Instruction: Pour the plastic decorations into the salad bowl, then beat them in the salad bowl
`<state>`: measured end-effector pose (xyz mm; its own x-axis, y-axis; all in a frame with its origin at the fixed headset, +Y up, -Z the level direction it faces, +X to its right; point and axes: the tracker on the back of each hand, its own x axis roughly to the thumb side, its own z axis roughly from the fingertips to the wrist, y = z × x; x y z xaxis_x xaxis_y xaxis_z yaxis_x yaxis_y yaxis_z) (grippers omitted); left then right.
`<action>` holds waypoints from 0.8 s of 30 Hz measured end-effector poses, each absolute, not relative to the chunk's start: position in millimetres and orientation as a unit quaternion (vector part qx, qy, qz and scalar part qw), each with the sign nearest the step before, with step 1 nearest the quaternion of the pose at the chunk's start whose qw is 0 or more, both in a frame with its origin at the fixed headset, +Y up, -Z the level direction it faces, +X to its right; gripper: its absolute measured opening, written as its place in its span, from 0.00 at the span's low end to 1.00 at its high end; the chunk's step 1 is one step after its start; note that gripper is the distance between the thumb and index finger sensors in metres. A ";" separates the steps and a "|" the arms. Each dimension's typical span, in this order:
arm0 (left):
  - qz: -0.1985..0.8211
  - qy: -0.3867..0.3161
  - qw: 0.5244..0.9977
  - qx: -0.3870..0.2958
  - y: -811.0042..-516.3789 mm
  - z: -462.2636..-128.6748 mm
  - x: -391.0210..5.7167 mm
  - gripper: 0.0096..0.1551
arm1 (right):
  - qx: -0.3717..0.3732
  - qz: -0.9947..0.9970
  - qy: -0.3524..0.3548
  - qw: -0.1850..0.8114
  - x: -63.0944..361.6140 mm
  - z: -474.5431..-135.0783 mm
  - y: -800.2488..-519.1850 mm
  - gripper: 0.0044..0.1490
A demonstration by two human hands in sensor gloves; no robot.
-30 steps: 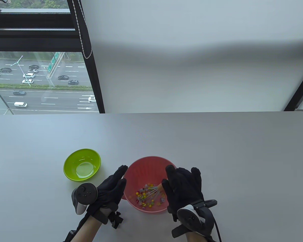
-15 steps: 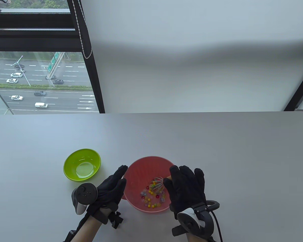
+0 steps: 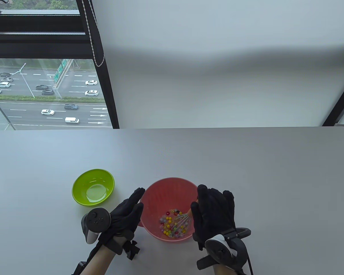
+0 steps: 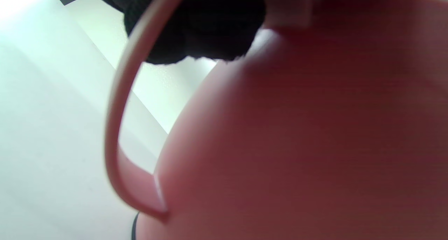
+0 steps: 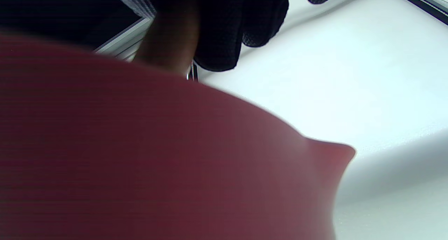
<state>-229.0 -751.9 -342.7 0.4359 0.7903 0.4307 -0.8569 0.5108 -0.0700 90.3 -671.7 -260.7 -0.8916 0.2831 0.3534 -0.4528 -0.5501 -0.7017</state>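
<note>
In the table view the salad bowl (image 3: 172,212), a pink-red plastic one, sits on the grey table (image 3: 246,172) near its front edge, with the small multicoloured plastic decorations (image 3: 172,225) gathered at its bottom. The left hand (image 3: 126,213) lies flat against the bowl's left outer wall, its fingers straight and together, steadying it without curling round it. The right hand (image 3: 213,213) hangs over the bowl's right rim, its fingers closed round the orange handle of a whisk (image 3: 183,220) whose wire loops dip in among the decorations. A green bowl (image 3: 93,186) stands apart to the left, holding none of the decorations. The left wrist view adds what the table view hides: the bowl's red outer wall (image 4: 315,128) seen from very close, its thin lip curving past a black gloved fingertip, though blur takes the detail. The right wrist view shows the gloved fingers (image 5: 241,26) wrapped about the brownish handle just above the bowl's rim (image 5: 210,156), with a glint of wire below it.
</note>
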 end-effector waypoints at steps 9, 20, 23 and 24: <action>0.488 -0.209 0.844 0.080 -751.9 -342.7 -229.0 0.41 | 0.110 0.879 -0.423 0.193 82.5 -261.3 -674.3 0.38; 0.488 -0.209 0.844 0.080 -751.9 -342.7 -229.0 0.41 | 0.110 0.877 -0.434 0.175 82.9 -259.9 -672.9 0.33; 0.488 -0.209 0.844 0.080 -751.9 -342.7 -229.0 0.41 | 0.110 0.876 -0.438 0.171 83.5 -259.5 -672.5 0.32; 0.488 -0.209 0.844 0.080 -751.9 -342.7 -229.0 0.41 | 0.109 0.875 -0.439 0.170 83.8 -259.3 -672.6 0.32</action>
<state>-229.0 -751.9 -342.7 0.4359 0.7903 0.4307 -0.8569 0.5108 -0.0700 83.8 -672.6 -259.3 -0.9181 0.2021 0.3409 -0.3941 -0.5562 -0.7316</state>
